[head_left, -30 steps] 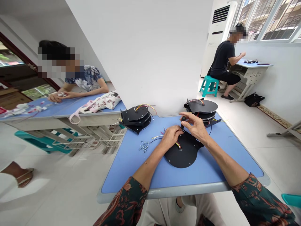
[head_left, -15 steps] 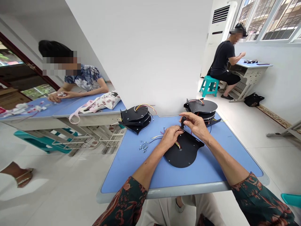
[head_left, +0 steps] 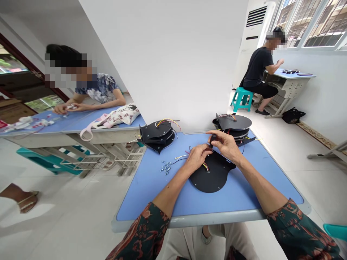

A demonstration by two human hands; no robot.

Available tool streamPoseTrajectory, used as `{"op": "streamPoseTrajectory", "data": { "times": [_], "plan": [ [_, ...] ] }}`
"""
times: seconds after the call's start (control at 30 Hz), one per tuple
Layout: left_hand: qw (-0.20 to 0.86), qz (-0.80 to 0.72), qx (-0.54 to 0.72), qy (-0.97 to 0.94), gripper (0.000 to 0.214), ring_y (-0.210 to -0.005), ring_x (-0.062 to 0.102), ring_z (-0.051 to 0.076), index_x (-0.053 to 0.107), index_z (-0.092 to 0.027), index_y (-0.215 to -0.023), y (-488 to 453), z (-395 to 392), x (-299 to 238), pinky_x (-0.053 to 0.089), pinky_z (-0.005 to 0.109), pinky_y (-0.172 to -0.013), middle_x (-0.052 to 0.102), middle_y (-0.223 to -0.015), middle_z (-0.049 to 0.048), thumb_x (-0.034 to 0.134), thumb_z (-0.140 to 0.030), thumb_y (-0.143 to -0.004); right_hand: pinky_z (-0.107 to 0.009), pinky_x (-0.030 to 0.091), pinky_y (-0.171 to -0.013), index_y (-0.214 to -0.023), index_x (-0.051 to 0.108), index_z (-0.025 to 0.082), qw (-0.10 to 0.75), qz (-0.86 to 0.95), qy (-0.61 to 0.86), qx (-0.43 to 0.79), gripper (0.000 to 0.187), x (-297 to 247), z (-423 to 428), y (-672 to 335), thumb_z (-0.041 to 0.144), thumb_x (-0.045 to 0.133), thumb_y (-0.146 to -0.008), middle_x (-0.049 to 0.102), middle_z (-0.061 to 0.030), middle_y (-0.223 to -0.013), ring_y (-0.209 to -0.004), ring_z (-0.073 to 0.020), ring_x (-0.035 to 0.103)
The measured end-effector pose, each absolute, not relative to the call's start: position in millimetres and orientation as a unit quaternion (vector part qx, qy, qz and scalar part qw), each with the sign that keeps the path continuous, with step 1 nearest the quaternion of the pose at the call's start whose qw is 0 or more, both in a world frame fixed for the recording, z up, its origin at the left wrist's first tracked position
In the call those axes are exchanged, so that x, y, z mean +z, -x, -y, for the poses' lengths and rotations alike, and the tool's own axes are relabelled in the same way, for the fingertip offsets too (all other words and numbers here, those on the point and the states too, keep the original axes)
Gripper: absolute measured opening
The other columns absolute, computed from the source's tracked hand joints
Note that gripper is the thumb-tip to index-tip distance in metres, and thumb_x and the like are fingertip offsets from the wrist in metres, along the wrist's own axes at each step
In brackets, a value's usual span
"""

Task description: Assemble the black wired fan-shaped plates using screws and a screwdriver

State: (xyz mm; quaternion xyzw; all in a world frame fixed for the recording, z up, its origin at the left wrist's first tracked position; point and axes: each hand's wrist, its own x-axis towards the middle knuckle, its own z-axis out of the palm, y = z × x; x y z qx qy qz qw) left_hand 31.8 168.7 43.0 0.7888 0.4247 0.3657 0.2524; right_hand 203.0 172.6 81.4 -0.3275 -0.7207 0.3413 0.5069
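Two hands working at the edge of a black plate

The black round plate [head_left: 210,177] lies flat on the blue desk [head_left: 151,195], near the desk's front edge, with yellow and red wires [head_left: 205,166] running across its top. The right hand [head_left: 226,144] sits just above the plate, its thumb and forefinger pinching a small black part [head_left: 213,139] while the other fingers curl loosely. The left hand [head_left: 196,157] rests just left of the right hand, close against the plate's upper edge, its fingertips bunched together. What they grip, if anything, is hidden.

Left of the plate lies a small heap of metal screws [head_left: 166,167], and farther left stands a stack of black plates with wires [head_left: 157,135]. A second wired stack [head_left: 232,124] stands beyond the plate, at the far right corner of the desk.

Well to the left of the plate, a co-worker [head_left: 100,90] works with both hands at another blue desk, beside a patterned tote bag [head_left: 119,116]. Far beyond the plate, a second co-worker [head_left: 256,65] sits on a teal stool [head_left: 241,99] at a desk beneath the windows
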Motion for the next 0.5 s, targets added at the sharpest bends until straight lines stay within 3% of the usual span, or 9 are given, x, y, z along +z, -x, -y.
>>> {"op": "streamPoseTrajectory", "data": {
  "times": [0.13, 0.3, 0.5],
  "plan": [
    [0.25, -0.427, 0.369, -0.787, 0.017, -0.083, 0.068, 0.017, 0.068, -0.018, -0.081, -32.0, -169.1, 43.0, 0.051, 0.027, -0.083, 0.075, -0.086, 0.0015, 0.057, -0.015, -0.094, -0.034, 0.055, -0.084, -0.122, 0.069, 0.023, 0.516, 0.728, 0.342, 0.296, 0.035, 84.7, -168.0, -200.6, 0.023, 0.063, -0.087, 0.074, -0.0041, -0.097, -0.089, -0.0196, 0.068],
    [0.251, -0.428, 0.365, -0.788, 0.017, -0.084, 0.068, 0.018, 0.069, -0.018, -0.083, -33.8, -169.6, 43.8, 0.05, 0.027, -0.081, 0.075, -0.088, 0.0018, 0.056, -0.013, -0.093, -0.034, 0.054, -0.08, -0.104, 0.075, 0.023, 0.531, 0.727, 0.376, 0.221, 0.02, 85.5, -165.6, -196.5, 0.031, 0.071, -0.086, 0.074, -0.0047, -0.095, -0.085, -0.0209, 0.066],
    [0.247, -0.441, 0.365, -0.782, 0.01, -0.079, 0.066, 0.017, 0.066, -0.017, -0.081, -33.6, -172.2, 40.8, 0.049, 0.027, -0.079, 0.072, -0.081, -0.0001, 0.064, -0.017, -0.09, -0.034, 0.053, -0.08, -0.113, 0.071, 0.023, 0.53, 0.726, 0.333, 0.286, 0.025, 79.6, -169.6, -196.3, 0.026, 0.059, -0.091, 0.071, -0.0027, -0.088, -0.08, -0.0182, 0.065]
  ]
}}
